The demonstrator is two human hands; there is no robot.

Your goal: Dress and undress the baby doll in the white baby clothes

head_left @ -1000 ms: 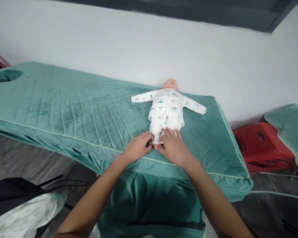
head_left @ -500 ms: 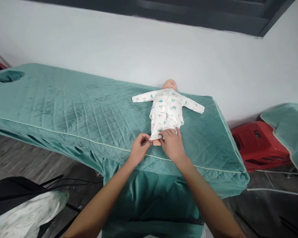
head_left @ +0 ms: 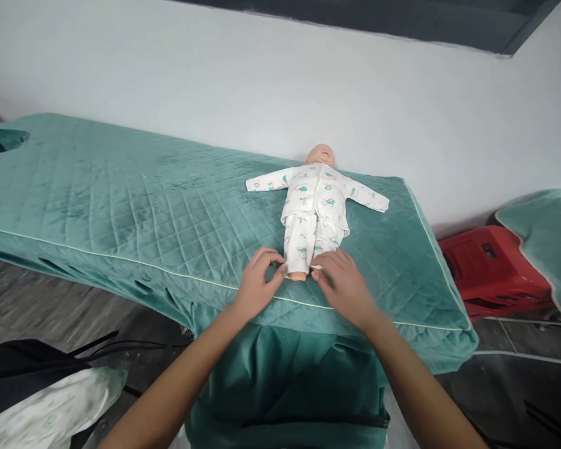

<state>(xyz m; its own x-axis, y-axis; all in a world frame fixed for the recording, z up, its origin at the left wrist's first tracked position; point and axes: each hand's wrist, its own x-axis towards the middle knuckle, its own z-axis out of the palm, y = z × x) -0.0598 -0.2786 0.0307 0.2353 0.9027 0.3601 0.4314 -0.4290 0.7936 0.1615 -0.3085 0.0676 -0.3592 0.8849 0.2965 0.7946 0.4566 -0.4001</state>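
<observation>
The doll (head_left: 315,190) lies on the bed (head_left: 206,206) just beyond your hands, head away from you, legs toward you. Your left hand (head_left: 260,280) is half curled, fingertips at one cuff of the trousers (head_left: 299,240). Your right hand (head_left: 345,284) bends over the other leg's end, partly closed. Whether either grips the cloth, I cannot tell.

On the bed (head_left: 191,199), a doll (head_left: 315,194) lies toward the right end, head at the back edge before the wall (head_left: 280,87), feet near the front edge between the left hand (head_left: 258,284) and right hand (head_left: 346,285), with a stool (head_left: 500,268) beyond the right edge.
</observation>
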